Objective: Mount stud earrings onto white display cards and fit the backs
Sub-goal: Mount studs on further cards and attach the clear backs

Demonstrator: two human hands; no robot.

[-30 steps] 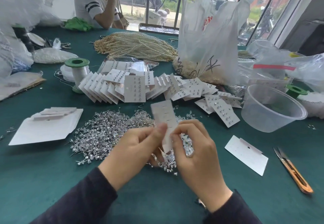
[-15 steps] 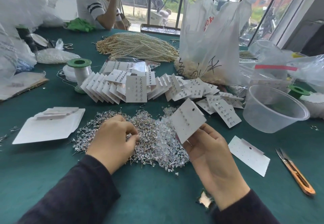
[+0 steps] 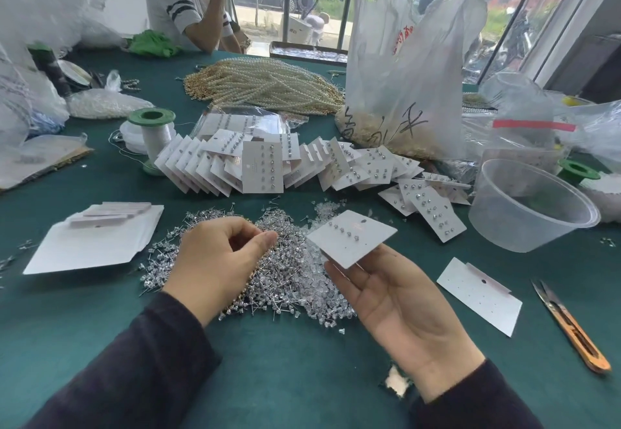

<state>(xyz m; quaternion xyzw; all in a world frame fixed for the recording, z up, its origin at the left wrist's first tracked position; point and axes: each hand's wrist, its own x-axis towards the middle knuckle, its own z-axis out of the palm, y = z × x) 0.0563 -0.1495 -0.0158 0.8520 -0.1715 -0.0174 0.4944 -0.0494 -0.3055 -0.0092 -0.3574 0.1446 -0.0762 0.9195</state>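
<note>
My right hand (image 3: 400,307) is palm up and holds a white display card (image 3: 353,240) at its fingertips, tilted nearly flat. A few stud earrings sit in one row of the card. My left hand (image 3: 218,260) hovers with curled fingers over the heap of loose silver stud earrings (image 3: 289,274); its fingertips are hidden, so I cannot see whether it pinches a stud. Clear plastic backs (image 3: 326,301) lie heaped at the right side of that pile. Filled cards (image 3: 262,166) lie fanned out behind.
A stack of blank cards (image 3: 94,243) lies at the left and one blank card (image 3: 479,296) at the right, beside orange snips (image 3: 571,327). A clear tub (image 3: 504,230), a plastic bag (image 3: 410,69), pearl strands (image 3: 265,85) and a green spool (image 3: 153,132) stand beyond. A person (image 3: 181,8) sits across the table.
Both hands held the card together a second ago. My left hand let go and dropped onto the stud pile; my right hand swung the card to the right and laid it flatter.
</note>
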